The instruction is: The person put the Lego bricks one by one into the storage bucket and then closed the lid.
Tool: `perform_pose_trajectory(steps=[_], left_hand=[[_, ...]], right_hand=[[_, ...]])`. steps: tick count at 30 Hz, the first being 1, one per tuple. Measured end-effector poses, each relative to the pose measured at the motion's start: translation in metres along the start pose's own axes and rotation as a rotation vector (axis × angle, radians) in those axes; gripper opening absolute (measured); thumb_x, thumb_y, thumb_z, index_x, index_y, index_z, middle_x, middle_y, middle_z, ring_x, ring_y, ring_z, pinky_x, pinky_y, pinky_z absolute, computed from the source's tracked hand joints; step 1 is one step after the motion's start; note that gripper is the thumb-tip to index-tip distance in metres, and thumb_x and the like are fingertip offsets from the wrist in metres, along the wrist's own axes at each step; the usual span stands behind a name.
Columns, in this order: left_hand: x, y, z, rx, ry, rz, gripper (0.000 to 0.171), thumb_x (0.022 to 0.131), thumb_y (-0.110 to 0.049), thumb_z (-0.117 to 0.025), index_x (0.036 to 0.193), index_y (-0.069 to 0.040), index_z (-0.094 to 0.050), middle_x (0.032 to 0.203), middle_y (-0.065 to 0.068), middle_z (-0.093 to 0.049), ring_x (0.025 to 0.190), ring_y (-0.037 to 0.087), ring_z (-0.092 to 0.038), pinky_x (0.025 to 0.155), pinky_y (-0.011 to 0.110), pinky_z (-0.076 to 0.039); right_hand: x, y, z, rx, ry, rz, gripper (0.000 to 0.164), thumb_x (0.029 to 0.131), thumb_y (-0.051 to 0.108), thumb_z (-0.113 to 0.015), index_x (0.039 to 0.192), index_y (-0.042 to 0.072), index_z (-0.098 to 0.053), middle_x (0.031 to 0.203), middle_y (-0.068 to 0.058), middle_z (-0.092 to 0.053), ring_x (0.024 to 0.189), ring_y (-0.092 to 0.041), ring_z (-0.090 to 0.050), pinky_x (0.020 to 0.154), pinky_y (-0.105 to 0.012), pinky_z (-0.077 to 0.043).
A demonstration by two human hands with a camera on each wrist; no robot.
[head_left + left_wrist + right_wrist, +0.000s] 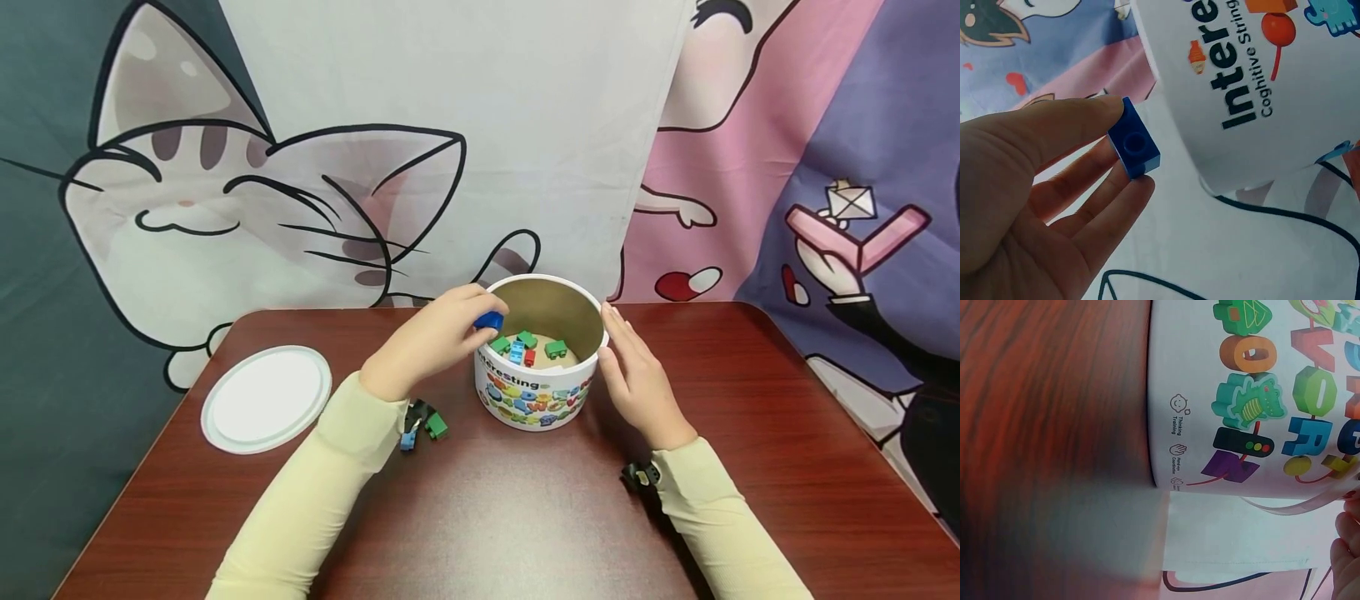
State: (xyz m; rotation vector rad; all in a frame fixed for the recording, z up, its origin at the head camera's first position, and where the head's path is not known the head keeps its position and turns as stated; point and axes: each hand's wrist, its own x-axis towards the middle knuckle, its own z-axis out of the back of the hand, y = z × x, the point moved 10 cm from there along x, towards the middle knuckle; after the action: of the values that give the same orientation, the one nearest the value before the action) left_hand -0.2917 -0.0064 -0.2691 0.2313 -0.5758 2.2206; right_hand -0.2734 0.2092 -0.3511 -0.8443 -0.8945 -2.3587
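At the left rim of a round white tub (525, 417), my left hand (431, 346) pinches a blue toy brick (1134, 140) between thumb and fingers. The brick is just outside the printed wall in the left wrist view. My right hand (641, 396) lies with fairly straight fingers against the tub's right side. In the right wrist view, only some fingertips (1349, 540) show at the edge. Inside the tub are several green bricks (556, 349), a light blue brick (516, 352) and a red brick (529, 357).
A round white lid (266, 400) lies on the brown table (480, 525) at the left. Beside my left wrist are a green brick (436, 426) and a light blue brick (407, 441), partly hidden by a black wrist device. A printed cloth (465, 167) hangs behind the table.
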Motion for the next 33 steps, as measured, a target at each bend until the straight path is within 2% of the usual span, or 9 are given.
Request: perform_pose_trajectory(steps=[9, 20, 24, 27, 30, 33], left_hand=[[0.007, 0.0, -0.025, 0.044, 0.06, 0.026, 0.024, 0.098, -0.007, -0.066, 0.121, -0.003, -0.067, 0.12, 0.01, -0.066, 0.112, 0.023, -0.062, 0.098, 0.034, -0.051], [0.011, 0.008, -0.032, 0.035, 0.066, 0.06, 0.031, 0.098, -0.005, -0.063, 0.129, -0.003, -0.065, 0.129, 0.011, -0.064, 0.123, 0.024, -0.059, 0.106, 0.035, -0.046], [0.008, 0.008, -0.031, 0.016, 0.034, 0.047, 0.031, 0.098, -0.004, -0.062, 0.129, -0.002, -0.065, 0.13, 0.011, -0.064, 0.124, 0.024, -0.058, 0.107, 0.035, -0.045], [0.004, 0.006, -0.025, -0.014, -0.018, 0.027, 0.029, 0.098, -0.005, -0.062, 0.127, -0.002, -0.065, 0.128, 0.011, -0.065, 0.12, 0.024, -0.06, 0.104, 0.035, -0.047], [-0.003, 0.006, -0.015, -0.026, -0.097, 0.006, 0.026, 0.098, -0.007, -0.063, 0.123, -0.003, -0.067, 0.121, 0.01, -0.067, 0.103, 0.021, -0.064, 0.094, 0.034, -0.051], [-0.011, 0.006, -0.005, -0.013, -0.173, 0.002, 0.023, 0.097, -0.008, -0.064, 0.12, -0.006, -0.069, 0.114, 0.006, -0.068, 0.088, 0.018, -0.062, 0.083, 0.032, -0.052]], right_hand=[[0.0, -0.001, 0.0, 0.004, 0.007, -0.01, 0.056, 0.101, 0.01, -0.056, 0.154, 0.002, -0.04, 0.157, -0.015, -0.042, 0.145, -0.032, -0.04, 0.122, -0.029, -0.019], [0.0, -0.001, 0.0, 0.008, 0.007, -0.007, 0.054, 0.102, 0.014, -0.055, 0.153, 0.001, -0.041, 0.157, -0.015, -0.042, 0.145, -0.032, -0.039, 0.122, -0.029, -0.019], [0.0, -0.001, 0.0, 0.013, 0.008, -0.009, 0.054, 0.104, 0.017, -0.054, 0.154, 0.002, -0.041, 0.158, -0.014, -0.041, 0.145, -0.032, -0.039, 0.122, -0.029, -0.018], [-0.001, -0.002, 0.0, 0.014, 0.008, -0.009, 0.053, 0.104, 0.018, -0.053, 0.154, 0.002, -0.04, 0.158, -0.014, -0.041, 0.145, -0.032, -0.039, 0.122, -0.029, -0.018], [-0.001, -0.002, -0.001, 0.016, 0.008, -0.007, 0.053, 0.104, 0.018, -0.053, 0.154, 0.002, -0.04, 0.158, -0.015, -0.041, 0.145, -0.032, -0.039, 0.123, -0.03, -0.018], [-0.001, -0.002, 0.0, 0.016, 0.005, -0.005, 0.053, 0.104, 0.016, -0.053, 0.154, 0.002, -0.04, 0.157, -0.016, -0.042, 0.145, -0.032, -0.039, 0.123, -0.03, -0.019]])
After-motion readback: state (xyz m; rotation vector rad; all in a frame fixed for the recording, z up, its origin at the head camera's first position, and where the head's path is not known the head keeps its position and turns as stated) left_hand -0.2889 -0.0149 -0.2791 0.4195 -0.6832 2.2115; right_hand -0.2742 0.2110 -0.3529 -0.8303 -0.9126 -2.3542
